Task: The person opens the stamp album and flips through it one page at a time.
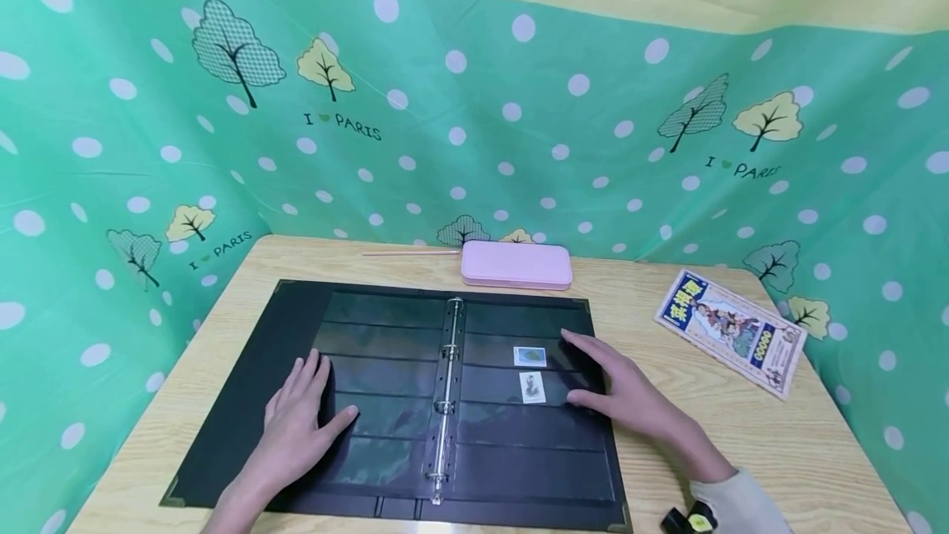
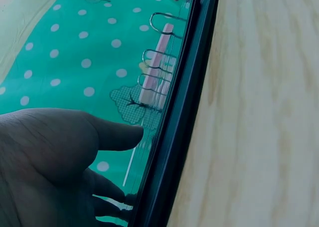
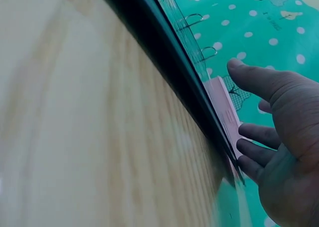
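Note:
A black ring-binder stamp album lies spread on the table, with clear-strip pocket pages on both sides of its metal rings. Two stamps are on the right page: a blue-green one and, just below it, a pale one with a small figure. My left hand rests on the left page near its outer edge, fingers spread. Over the album's right edge, to the right of the stamps, is my right hand, its fingers relaxed and holding nothing. Both wrist views show the album edge-on beside each hand.
Behind the album sits a pink pencil case, with a thin stick-like tool to its left. A colourful printed booklet lies at the right on the wooden table. Green dotted cloth hangs around the back and sides.

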A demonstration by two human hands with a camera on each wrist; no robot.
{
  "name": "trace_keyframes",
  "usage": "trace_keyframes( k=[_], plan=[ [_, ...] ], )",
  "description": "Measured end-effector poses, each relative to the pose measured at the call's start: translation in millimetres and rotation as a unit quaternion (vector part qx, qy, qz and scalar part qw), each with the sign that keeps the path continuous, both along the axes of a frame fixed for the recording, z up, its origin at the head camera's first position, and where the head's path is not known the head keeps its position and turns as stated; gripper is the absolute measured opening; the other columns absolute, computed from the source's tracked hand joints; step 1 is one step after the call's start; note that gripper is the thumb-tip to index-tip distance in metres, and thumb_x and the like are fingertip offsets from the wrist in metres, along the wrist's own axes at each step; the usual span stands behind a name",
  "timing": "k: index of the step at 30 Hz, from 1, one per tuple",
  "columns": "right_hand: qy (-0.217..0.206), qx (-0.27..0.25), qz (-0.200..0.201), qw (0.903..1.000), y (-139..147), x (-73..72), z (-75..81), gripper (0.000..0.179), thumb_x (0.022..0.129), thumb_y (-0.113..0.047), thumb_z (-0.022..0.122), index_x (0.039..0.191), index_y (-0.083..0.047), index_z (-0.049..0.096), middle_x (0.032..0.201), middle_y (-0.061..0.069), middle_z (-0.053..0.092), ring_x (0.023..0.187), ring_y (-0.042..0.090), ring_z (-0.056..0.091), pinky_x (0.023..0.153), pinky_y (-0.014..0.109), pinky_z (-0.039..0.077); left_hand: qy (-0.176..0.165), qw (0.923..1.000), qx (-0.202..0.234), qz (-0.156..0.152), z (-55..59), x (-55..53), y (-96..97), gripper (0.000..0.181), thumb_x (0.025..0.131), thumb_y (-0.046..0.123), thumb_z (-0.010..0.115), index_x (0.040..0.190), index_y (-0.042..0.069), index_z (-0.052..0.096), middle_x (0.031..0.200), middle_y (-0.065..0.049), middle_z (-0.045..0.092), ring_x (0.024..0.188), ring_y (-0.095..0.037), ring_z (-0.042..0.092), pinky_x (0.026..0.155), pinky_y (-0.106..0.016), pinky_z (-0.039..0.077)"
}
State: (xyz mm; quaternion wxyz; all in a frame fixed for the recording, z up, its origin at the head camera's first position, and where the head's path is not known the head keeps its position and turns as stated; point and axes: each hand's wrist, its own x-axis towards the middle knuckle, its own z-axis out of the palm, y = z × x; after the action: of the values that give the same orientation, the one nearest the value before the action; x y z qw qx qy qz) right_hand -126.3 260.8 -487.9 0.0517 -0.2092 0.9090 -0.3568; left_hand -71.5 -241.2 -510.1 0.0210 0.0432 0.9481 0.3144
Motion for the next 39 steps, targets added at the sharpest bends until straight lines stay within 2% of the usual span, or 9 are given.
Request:
trace_keyframes(
  k=[7,13,21,23,26,29,35,39],
  plan=[
    [-0.018,0.012,-0.009,0.9997,7,-8.7,-1.7,0.088,0.101,-0.036,0.085,0.175,-0.024,0.038,0.176,0.025,0.035,0.160,0.055,0.033,0.120,0.077,0.035,-0.003,0.9999,0.008,-0.011,0.0,-2.0,-5.1,0.112,0.094,0.050,0.087,0.167,-0.015,0.031,0.176,-0.039,0.018,0.164,-0.059,0.008,0.114,-0.086,0.013],
    [-0.024,0.028,-0.002,0.9993,11,-23.9,-0.7,0.094,0.100,-0.040,0.086,0.176,-0.020,0.034,0.178,0.029,0.028,0.162,0.056,0.027,0.122,0.078,0.031,-0.004,0.9999,0.002,-0.014,-1.6,-3.3,-9.3,0.117,0.091,0.052,0.089,0.168,-0.013,0.030,0.178,-0.036,0.018,0.165,-0.057,0.009,0.113,-0.087,0.014],
    [-0.030,0.063,0.009,0.9976,18,-42.2,-3.6,0.113,0.090,-0.052,0.092,0.178,-0.023,0.027,0.181,0.024,0.022,0.165,0.053,0.019,0.123,0.077,0.029,-0.045,0.9989,-0.012,-0.006,16.2,-3.4,-1.4,0.117,0.090,0.045,0.092,0.168,-0.013,0.028,0.177,-0.037,0.015,0.163,-0.059,0.009,0.116,-0.086,0.015],
    [-0.028,0.078,0.024,0.9963,18,-44.4,-3.8,0.118,0.088,-0.053,0.093,0.179,-0.022,0.025,0.182,0.022,0.021,0.166,0.053,0.018,0.124,0.077,0.029,-0.047,0.9988,-0.012,-0.005,16.0,-3.4,-2.0,0.116,0.090,0.045,0.092,0.168,-0.013,0.028,0.177,-0.037,0.015,0.164,-0.059,0.009,0.116,-0.086,0.014],
    [-0.027,0.096,0.042,0.9941,17,-46.3,-3.1,0.121,0.086,-0.054,0.094,0.179,-0.022,0.023,0.183,0.020,0.019,0.167,0.052,0.016,0.124,0.076,0.029,-0.042,0.9990,-0.012,-0.006,12.4,-3.0,-4.3,0.116,0.090,0.044,0.092,0.168,-0.014,0.028,0.177,-0.038,0.016,0.164,-0.059,0.009,0.115,-0.087,0.014],
    [-0.031,0.103,0.042,0.9933,16,-46.1,-2.3,0.121,0.087,-0.052,0.095,0.179,-0.024,0.022,0.183,0.021,0.019,0.166,0.053,0.018,0.124,0.076,0.030,-0.036,0.9993,-0.011,-0.006,8.9,-2.7,-6.3,0.116,0.090,0.045,0.091,0.168,-0.014,0.029,0.177,-0.038,0.017,0.164,-0.059,0.009,0.114,-0.087,0.015],
    [-0.039,0.096,0.025,0.9943,15,-42.5,-2.3,0.119,0.087,-0.046,0.096,0.179,-0.027,0.023,0.181,0.026,0.020,0.163,0.057,0.022,0.122,0.077,0.032,-0.067,0.9974,-0.026,-0.004,20.9,-3.0,0.6,0.116,0.092,0.045,0.091,0.169,-0.013,0.027,0.177,-0.037,0.014,0.164,-0.059,0.008,0.117,-0.086,0.015],
    [-0.041,0.080,0.018,0.9957,14,-38.7,-1.8,0.118,0.088,-0.042,0.095,0.179,-0.034,0.021,0.181,0.025,0.021,0.164,0.056,0.023,0.122,0.076,0.032,-0.066,0.9975,-0.024,-0.002,22.8,-2.1,2.4,0.115,0.091,0.042,0.091,0.168,-0.015,0.028,0.177,-0.039,0.015,0.163,-0.060,0.008,0.117,-0.086,0.015]
  ],
)
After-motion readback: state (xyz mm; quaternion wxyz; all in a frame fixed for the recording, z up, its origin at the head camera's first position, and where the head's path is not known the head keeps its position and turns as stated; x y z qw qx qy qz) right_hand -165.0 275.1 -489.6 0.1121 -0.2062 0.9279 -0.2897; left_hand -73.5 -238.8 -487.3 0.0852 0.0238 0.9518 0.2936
